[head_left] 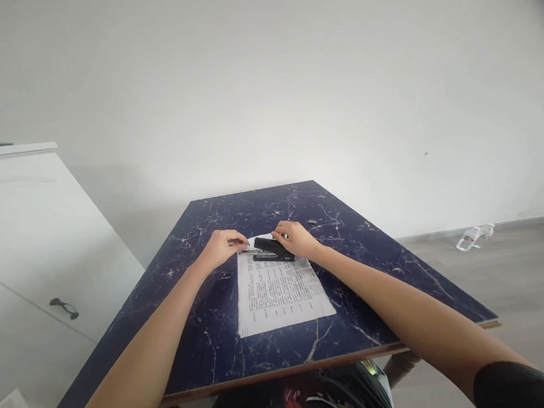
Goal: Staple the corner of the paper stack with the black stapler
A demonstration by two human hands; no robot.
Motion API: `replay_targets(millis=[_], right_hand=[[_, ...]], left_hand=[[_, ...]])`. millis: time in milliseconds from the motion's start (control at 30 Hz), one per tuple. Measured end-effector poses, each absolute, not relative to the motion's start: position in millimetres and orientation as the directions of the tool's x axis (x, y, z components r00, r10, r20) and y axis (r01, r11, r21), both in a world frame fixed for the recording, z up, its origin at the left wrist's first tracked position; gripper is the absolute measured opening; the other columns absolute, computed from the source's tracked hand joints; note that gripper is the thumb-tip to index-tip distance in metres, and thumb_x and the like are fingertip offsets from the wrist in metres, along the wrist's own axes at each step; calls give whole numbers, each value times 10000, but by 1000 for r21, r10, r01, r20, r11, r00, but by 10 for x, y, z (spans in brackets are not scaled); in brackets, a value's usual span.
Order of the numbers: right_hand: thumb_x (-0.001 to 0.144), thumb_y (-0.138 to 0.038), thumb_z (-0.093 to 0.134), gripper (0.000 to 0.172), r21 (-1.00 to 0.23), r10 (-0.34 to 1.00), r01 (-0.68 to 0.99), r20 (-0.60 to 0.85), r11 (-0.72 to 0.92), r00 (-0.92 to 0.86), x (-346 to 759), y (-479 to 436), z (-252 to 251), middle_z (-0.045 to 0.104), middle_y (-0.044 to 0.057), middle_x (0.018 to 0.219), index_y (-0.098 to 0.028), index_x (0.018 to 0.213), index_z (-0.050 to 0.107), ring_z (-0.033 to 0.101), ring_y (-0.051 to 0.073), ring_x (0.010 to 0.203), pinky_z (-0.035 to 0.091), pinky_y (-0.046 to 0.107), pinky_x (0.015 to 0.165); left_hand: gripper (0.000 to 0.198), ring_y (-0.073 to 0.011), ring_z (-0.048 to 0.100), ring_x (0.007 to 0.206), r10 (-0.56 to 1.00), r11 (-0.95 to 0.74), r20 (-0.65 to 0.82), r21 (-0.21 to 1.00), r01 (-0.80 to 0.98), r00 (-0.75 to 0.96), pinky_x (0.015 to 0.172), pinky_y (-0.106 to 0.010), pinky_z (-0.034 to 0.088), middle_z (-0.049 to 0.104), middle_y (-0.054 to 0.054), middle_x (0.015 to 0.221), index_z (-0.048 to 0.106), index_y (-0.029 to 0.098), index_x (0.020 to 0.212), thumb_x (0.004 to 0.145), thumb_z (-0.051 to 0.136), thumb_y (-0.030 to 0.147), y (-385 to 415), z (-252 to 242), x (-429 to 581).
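Observation:
A black stapler (pixel 274 253) lies across the upper part of a printed sheet of paper (pixel 280 298). Its metal staple tray (pixel 247 252) sticks out to the left from the body. My right hand (pixel 294 237) is closed around the stapler's right end. At the tray's left end, my left hand (pixel 223 246) has thumb and fingertips pinched together; a tiny item seems to be between them, too small to make out. The paper rests flat on a dark blue marbled table (pixel 190 357), its top edge partly hidden by the stapler and my hands.
On the table beyond my right hand is a small dark piece (pixel 311 221). A white cabinet (pixel 27 232) with a dark handle stands close on the left. The wall (pixel 291 100) rises behind the table, and a white plastic wrapper (pixel 468 239) lies on the floor at right.

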State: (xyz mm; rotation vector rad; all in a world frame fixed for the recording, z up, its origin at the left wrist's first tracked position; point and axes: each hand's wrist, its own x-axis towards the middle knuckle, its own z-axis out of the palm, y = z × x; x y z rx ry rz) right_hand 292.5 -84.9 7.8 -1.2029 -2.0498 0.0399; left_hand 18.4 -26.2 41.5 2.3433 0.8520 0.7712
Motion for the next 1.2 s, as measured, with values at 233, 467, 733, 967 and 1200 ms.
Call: replay_targets(millis=[233,467,733,967,1200], right_hand=[[1033,-271,497,344,-380,764,736,580,560,-282,2925,-855,81,646,50,808,-185,740,658,582,162,724,422,292,704],[1026,-265,502,346,-374,762,739,584,560,-281,2926,-857,82,647,55,801,-185,726,656,581,164,719,422,292,695],[1024,-251,502,337,-370,760,740,585,561,-284,2916,-861,88,647,49,791,-186,727,649,579,161,713,414,291,692],[1020,-242,498,343,-380,765,737,579,559,-282,2926,-854,75,650,52,793,-184,713,638,585,161,714,417,293,694],[1026,-259,497,352,-394,768,729,577,560,-278,2923,-856,71,638,45,785,-185,710,635,579,155,700,422,284,688]], left_hand=[[116,-220,725,933,626,-676,266,654,340,733,892,-346,608,770,-88,1034,783,195,833,818,720,291,-285,378,186],[93,-231,719,954,600,-735,287,567,372,747,965,-376,546,780,-59,991,790,234,801,811,704,269,-312,414,179],[94,-249,724,982,656,-668,233,622,409,718,993,-398,539,790,-59,998,799,237,803,785,737,306,-249,383,177],[230,-256,737,937,721,-503,135,776,379,680,895,-404,593,785,-96,1015,785,204,898,744,807,374,-149,271,162],[267,-258,729,932,722,-477,113,797,372,683,881,-416,591,775,-99,999,750,203,904,731,822,394,-130,207,175]])
